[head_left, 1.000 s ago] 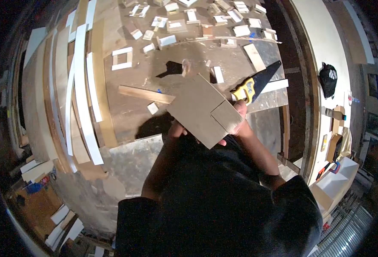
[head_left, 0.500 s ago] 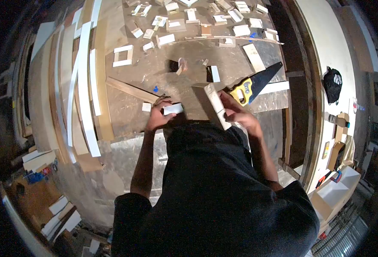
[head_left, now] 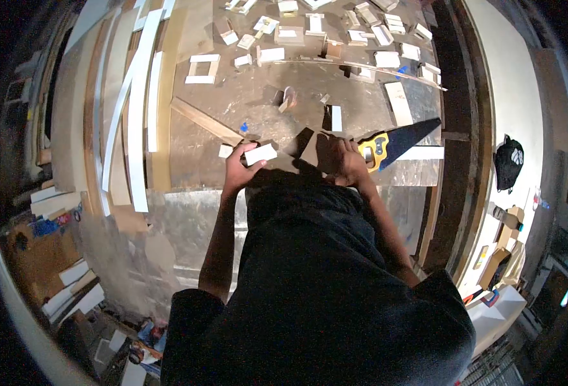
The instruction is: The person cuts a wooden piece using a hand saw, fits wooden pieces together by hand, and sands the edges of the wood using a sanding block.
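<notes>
Between the fingers and thumb of my left hand point(head_left: 239, 168) is a small white-faced wood block point(head_left: 260, 154), near the table's front edge. My right hand point(head_left: 351, 162) is closed around the shadowed edge of a wooden piece point(head_left: 312, 149), low over the table just left of the saw. The saw point(head_left: 396, 145) has a yellow handle and a dark blade and lies flat. A long wood strip point(head_left: 205, 121) runs diagonally toward my left hand, with a small offcut beside the fingers.
Small wood assemblies point(head_left: 315, 24) are scattered over the far part of the table point(head_left: 252, 90). Long boards point(head_left: 139, 116) lie along the left side. A thin stick point(head_left: 367, 66) crosses near the assemblies. On the pale surface at right lies a black cap-like item point(head_left: 508, 163).
The board, first held by both hands, is now low at my right hand, turned and in shadow. My left hand has let go of it and taken the small block. The view has shifted.
</notes>
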{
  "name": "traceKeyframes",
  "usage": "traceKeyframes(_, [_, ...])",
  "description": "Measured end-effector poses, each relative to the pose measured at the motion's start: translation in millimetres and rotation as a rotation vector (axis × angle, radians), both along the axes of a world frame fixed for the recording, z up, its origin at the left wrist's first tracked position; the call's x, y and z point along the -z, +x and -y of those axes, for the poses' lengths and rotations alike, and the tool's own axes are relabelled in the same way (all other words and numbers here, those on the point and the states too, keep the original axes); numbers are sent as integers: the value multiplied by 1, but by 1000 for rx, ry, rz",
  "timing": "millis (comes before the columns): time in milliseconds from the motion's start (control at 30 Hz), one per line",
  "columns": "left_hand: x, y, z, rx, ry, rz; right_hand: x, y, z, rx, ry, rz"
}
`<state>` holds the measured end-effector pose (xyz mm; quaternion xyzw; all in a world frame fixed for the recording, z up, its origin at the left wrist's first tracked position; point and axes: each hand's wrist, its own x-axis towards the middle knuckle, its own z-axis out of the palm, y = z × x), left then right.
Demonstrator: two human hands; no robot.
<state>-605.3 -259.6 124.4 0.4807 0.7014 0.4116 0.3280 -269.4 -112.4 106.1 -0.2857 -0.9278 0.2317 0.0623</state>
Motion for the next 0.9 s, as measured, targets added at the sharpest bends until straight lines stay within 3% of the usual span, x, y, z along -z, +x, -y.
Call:
traceKeyframes(67, [-2, 5, 7, -41, 3, 37, 4, -12, 3, 164, -195, 161])
traceKeyframes(133, [-4, 11, 9, -71, -45, 37, 26, -14, 3, 156, -190, 172])
traceKeyframes(200, [-6, 19, 14, -73, -52, 32, 40, -9, 5, 124, -27, 20])
traceKeyframes(233, [-4, 21, 15, -108, -44, 136, -9, -14, 6, 186, 50, -116])
traceKeyframes(267, [-1, 22, 17, -145, -37, 239, -18, -8, 12, 185, 40, -112])
traceKeyframes(333, [5, 27, 22, -181, -48, 233, -22, 6, 24, 541, -487, -123])
traceKeyframes(367, [8, 28, 23, -204, -55, 250, -9, 18, 32, 539, -332, -279])
traceKeyframes(400, [10, 31, 24, -225, -62, 266, 1, 28, 38, 543, -340, -276])
traceKeyframes(467, [16, 34, 23, -227, -103, 249, 20, 40, 49, 597, -685, -201])
traceKeyframes(500, [20, 36, 20, -187, -65, 211, 25, 34, 48, 597, -612, -70])
traceKeyframes(767, [14, 33, 4, -78, -57, 142, 19, -6, 51, 889, -584, -135])
traceKeyframes(833, [6, 31, -1, -77, -50, 153, 17, -9, 53, 781, -471, -197])
traceKeyframes(900, [-2, 30, 1, -108, -84, 194, 27, -10, 56, 813, -576, -355])
